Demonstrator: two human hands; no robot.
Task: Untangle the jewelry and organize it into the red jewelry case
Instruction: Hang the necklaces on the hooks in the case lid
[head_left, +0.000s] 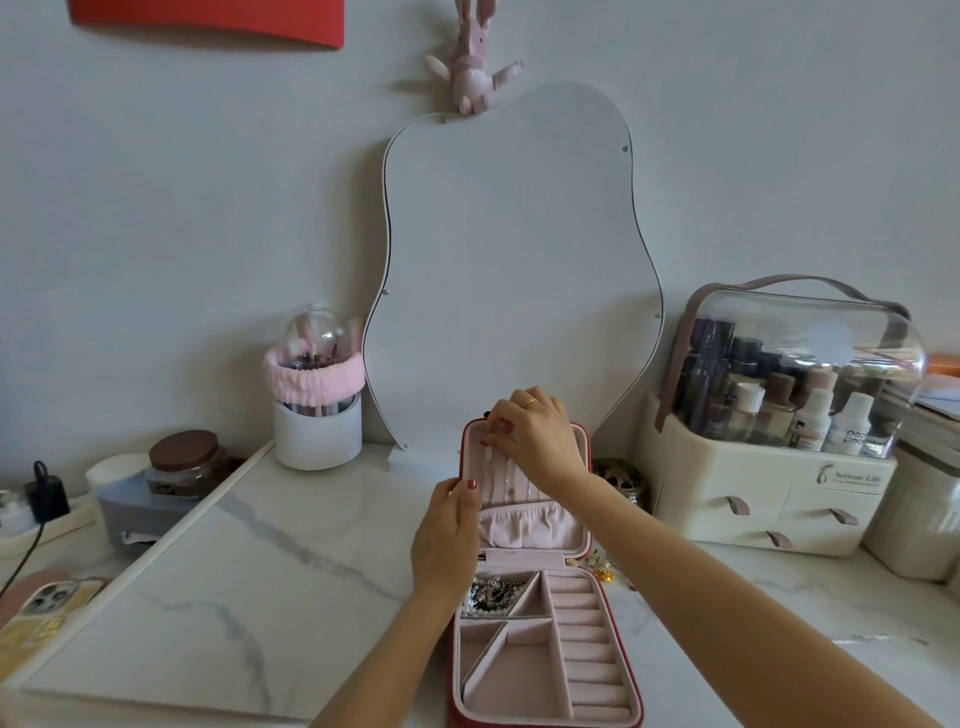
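Observation:
The red jewelry case (631, 691) lies open on the marble top, its pink-lined lid (582, 447) standing upright. My left hand (447, 540) grips the lid's left edge. At the top of the lid my right hand (530, 436) pinches something at the necklace hooks; thin chains (511, 486) hang below it. A pile of tangled silver and beaded jewelry (491, 595) fills the case's top-left compartment. The ring rolls (587, 639) and lower compartments hold nothing. Small gold pieces (600, 566) lie on the table right of the hinge.
A wavy mirror (514, 270) leans on the wall behind the case. A brush holder (318, 415) stands at the left, a cosmetics organizer (779, 457) at the right. A phone (44, 608) and a brown-lidded jar (183, 460) sit far left.

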